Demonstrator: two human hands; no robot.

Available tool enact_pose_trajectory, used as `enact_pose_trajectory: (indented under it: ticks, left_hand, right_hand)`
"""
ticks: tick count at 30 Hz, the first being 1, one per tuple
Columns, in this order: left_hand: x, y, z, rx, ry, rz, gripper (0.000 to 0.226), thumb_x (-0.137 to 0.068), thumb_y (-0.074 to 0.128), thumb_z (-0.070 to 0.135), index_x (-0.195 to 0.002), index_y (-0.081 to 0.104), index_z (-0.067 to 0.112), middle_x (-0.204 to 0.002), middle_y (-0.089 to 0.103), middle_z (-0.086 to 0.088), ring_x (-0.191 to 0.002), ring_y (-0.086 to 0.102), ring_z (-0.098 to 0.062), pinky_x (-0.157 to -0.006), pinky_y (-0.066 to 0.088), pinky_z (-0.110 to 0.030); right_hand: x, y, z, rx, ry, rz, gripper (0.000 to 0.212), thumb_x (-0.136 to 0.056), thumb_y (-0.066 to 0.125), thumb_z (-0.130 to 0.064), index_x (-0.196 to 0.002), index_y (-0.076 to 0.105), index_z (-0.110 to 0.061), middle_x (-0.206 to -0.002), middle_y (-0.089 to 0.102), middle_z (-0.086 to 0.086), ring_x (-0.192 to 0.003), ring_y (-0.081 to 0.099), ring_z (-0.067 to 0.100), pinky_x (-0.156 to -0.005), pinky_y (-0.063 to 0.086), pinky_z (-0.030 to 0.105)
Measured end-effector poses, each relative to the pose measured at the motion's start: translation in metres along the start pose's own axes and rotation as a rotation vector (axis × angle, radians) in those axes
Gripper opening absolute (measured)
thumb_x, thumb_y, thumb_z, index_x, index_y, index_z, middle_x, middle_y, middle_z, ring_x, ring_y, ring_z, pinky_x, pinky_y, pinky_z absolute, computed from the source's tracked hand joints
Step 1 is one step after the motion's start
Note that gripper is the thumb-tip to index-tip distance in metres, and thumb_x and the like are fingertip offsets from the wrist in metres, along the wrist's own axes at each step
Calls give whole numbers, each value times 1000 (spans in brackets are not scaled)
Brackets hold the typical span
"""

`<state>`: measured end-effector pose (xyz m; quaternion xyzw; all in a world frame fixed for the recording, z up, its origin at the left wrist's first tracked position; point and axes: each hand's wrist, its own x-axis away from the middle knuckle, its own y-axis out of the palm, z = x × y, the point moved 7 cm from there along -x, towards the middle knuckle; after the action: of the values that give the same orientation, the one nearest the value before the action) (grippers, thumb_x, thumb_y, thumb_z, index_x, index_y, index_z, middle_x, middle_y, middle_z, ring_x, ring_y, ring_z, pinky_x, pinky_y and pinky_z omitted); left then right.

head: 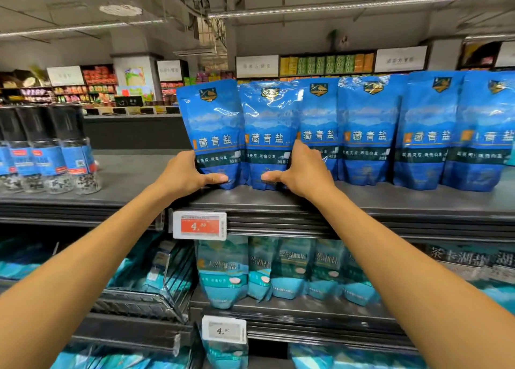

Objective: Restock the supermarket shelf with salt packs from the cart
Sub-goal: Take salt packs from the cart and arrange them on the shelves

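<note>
While I reached up with both arms: the two end packs stood on the top shelf [390, 198].
Left hand [186, 173]: gripped the leftmost salt pack [214, 123], thumb across its base, pack tilted left.
Right hand [303, 171]: held the second pack [267, 129] at its right edge, thumb underneath.
Row: more packs [418, 129] upright to the right.
</note>
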<state>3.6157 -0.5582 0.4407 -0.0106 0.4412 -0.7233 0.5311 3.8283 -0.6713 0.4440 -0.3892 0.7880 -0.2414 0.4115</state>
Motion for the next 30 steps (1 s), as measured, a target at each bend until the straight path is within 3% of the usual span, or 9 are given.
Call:
enact_pose_trajectory:
  ticks: [2,5,9,11,14,17,21,24,30]
  left_hand:
    - [2,-1,-1,36,-13,8,62,-53,83,56,-108,66,32,-105,71,14,-98,65,-9,-85,50,-29]
    - [4,-2,-4,23,-41,48,77,-54,84,57,-120,59,24,-116,67,11,-105,62,-13,-86,47,-28]
    - [13,-5,-6,-33,-121,111,93,-52,79,65,-121,43,15,-118,57,3,-106,56,-18,-80,43,-29]
    - [22,-11,-2,-22,-127,182,100,-53,77,66,-127,37,11,-119,53,-2,-107,54,-18,-80,42,-29]
    - [45,-25,12,14,-22,431,72,-74,75,56,-119,40,13,-114,52,-8,-95,53,-13,-73,38,-19]
    - [78,-29,34,179,124,608,29,-91,64,40,-102,44,22,-94,57,6,-72,50,1,-64,38,-10]
    - [114,5,66,431,212,532,10,-89,59,38,-90,50,34,-80,58,20,-67,50,0,-64,42,-11]
    - [134,42,99,530,267,427,10,-87,58,42,-89,52,35,-80,57,12,-68,50,-9,-64,45,-18]
    - [162,155,164,705,293,215,13,-88,59,39,-92,56,27,-77,56,3,-65,51,-8,-59,44,-21]
  right_hand:
    - [2,-3,1,-9,2,-3,63,-67,81,-60,-79,32,-22,-76,38,-8,-82,43,23,-65,39,41]
    - [5,-7,2,-12,-16,33,67,-66,80,-62,-89,38,-15,-77,51,1,-84,51,26,-62,40,40]
    - [12,-9,7,-10,-18,56,72,-67,78,-65,-102,47,-11,-94,64,8,-102,55,29,-77,52,47]
    - [16,-14,12,-15,-8,85,71,-69,75,-67,-104,49,-11,-92,66,6,-103,57,28,-81,52,47]
    - [24,-29,19,-73,-13,154,60,-80,69,-63,-106,53,-12,-82,68,3,-93,62,23,-79,52,42]
    - [47,-51,24,-222,-80,243,34,-89,67,-45,-102,59,-14,-72,65,-6,-73,61,5,-64,46,19]
    - [96,-84,38,-393,-208,384,6,-90,67,-22,-87,66,-18,-77,69,-8,-71,63,7,-64,47,14]
    - [130,-102,67,-510,-210,366,9,-91,67,-15,-83,66,-18,-74,69,-5,-69,67,16,-62,51,25]
    - [199,-148,161,-620,-118,434,13,-91,67,-11,-80,64,-19,-70,67,5,-57,64,18,-55,52,29]
